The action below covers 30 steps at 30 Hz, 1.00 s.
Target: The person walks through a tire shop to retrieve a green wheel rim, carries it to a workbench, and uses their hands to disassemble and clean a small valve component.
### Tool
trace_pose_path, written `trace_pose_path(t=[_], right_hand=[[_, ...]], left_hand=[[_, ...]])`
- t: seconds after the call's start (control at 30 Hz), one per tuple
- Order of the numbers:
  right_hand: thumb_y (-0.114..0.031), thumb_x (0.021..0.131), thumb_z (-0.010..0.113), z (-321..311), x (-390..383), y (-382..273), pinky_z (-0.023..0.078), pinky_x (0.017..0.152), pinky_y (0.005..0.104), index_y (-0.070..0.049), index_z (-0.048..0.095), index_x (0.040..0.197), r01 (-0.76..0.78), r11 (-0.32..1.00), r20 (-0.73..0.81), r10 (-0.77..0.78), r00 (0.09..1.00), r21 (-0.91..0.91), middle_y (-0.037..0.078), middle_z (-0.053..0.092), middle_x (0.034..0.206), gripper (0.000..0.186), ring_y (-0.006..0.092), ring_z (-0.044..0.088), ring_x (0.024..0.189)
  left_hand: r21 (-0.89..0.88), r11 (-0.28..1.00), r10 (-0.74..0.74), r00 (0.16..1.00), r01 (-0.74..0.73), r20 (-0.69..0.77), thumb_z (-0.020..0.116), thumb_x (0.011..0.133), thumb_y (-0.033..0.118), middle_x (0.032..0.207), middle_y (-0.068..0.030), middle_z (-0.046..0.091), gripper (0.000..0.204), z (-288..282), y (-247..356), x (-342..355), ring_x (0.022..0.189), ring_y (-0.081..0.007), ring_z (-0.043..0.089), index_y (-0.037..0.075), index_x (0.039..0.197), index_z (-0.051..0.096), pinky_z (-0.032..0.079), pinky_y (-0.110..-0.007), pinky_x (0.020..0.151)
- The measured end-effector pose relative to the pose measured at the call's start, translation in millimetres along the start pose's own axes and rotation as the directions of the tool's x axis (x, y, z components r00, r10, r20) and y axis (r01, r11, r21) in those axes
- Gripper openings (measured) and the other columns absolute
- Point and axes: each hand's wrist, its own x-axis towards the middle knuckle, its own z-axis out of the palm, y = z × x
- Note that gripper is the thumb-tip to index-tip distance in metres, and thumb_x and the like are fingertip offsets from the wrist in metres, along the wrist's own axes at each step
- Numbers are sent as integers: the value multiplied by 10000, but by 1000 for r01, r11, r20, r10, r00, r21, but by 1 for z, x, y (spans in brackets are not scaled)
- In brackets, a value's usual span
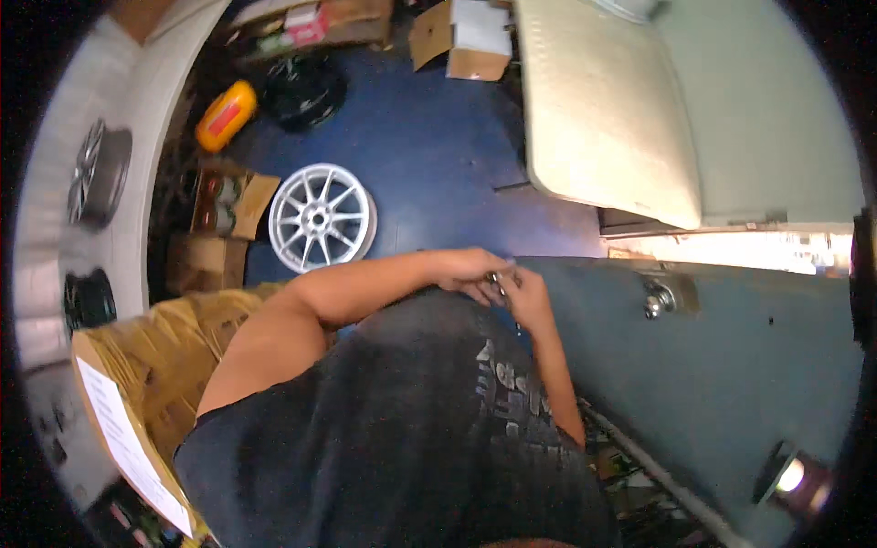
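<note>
My two hands meet in front of my dark shirt. Between them is a small dark, shiny, metal-looking thing (496, 279), too small to name. My left hand (468, 272) comes across from the left with its fingers curled at the thing. Thumb and fingers of my right hand (528, 294) are closed on it from the other side. A bit of something thin shows below the right hand, its kind unclear. To the right stands a grey-green door (731, 356) with a round metal knob (656, 300), apart from both hands.
A silver multi-spoke wheel rim (320, 217) lies on the blue floor (429, 155). Cardboard boxes (206, 263), a yellow-orange container (227, 116) and a black round thing (306, 91) are at the left. A pale tabletop (607, 110) juts out ahead; a brown-wrapped package (169, 356) stands at my left.
</note>
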Motion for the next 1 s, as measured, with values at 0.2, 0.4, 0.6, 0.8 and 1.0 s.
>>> trace_pose_path(t=[0.2, 0.4, 0.6, 0.8, 1.0], right_hand=[[-373, 1011, 417, 35, 99, -71, 412, 494, 302, 39, 692, 894, -100, 970, 305, 29, 952, 220, 109, 678, 741, 509, 148, 520, 522], [-341, 1027, 390, 44, 171, -111, 310, 380, 229, 68, 650, 996, -375, 799, 546, 71, 835, 470, 126, 663, 759, 486, 82, 428, 453], [-265, 943, 562, 49, 221, -140, 464, 594, 317, -3, 661, 945, 492, 869, 516, -444, 732, 50, 115, 653, 763, 281, 190, 573, 607], [-175, 912, 562, 59, 278, -173, 481, 685, 337, 14, 627, 875, 699, 715, 502, -603, 620, -6, 136, 633, 777, 204, 227, 630, 729], [-117, 856, 615, 69, 324, -217, 490, 680, 378, 1, 652, 916, 821, 559, 588, -705, 396, 117, 167, 656, 840, 138, 318, 637, 749]], left_hand=[[-448, 837, 262, 949, -314, -177, 325, 1031, 447, 1217, -140, 610, 529, -77, -6, -70, 1125, -327, 613, 8, 1253, 517, 497, -422, 962], [-689, 577, 359, 894, -439, -269, 298, 1023, 484, 1279, -131, 581, 570, -113, -4, -73, 1103, -332, 612, 55, 1364, 454, 499, -451, 953], [-636, 426, 417, 764, -643, -493, 412, 1018, 358, 1081, -95, 637, 351, -120, 39, -47, 977, -265, 649, 75, 1153, 571, 533, -467, 927], [-614, 368, 352, 715, -699, -604, 384, 1014, 392, 1040, -70, 662, 391, -145, 76, -31, 914, -199, 670, 80, 1116, 595, 583, -401, 815], [-667, 174, 266, 687, -724, -676, 439, 1002, 346, 968, -32, 638, 295, -193, 96, -52, 848, -173, 648, 106, 1021, 609, 585, -348, 726]])
